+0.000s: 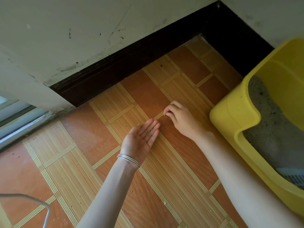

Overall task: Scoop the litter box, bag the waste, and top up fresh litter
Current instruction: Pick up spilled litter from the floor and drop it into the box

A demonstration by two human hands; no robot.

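A yellow litter box (233, 111) stands at the right on the tiled floor, with grey litter (269, 122) inside. A blue-grey slotted scoop (294, 176) lies in its near end. My left hand (143, 139) lies palm up just above the floor, fingers together, with several small litter grains (148, 133) on the palm. A silver bangle circles that wrist. My right hand (177, 117) rests on the floor just beyond the left fingertips, its fingers pinched over loose grains on the tile. Both hands are left of the box and apart from it.
A dark skirting board (125, 69) runs along the white wall and turns the corner behind the box. A sliding door track (18, 125) lies at the left. A thin grey wire shape (46, 209) shows at the lower left. Scattered grains dot the tiled floor (82, 162).
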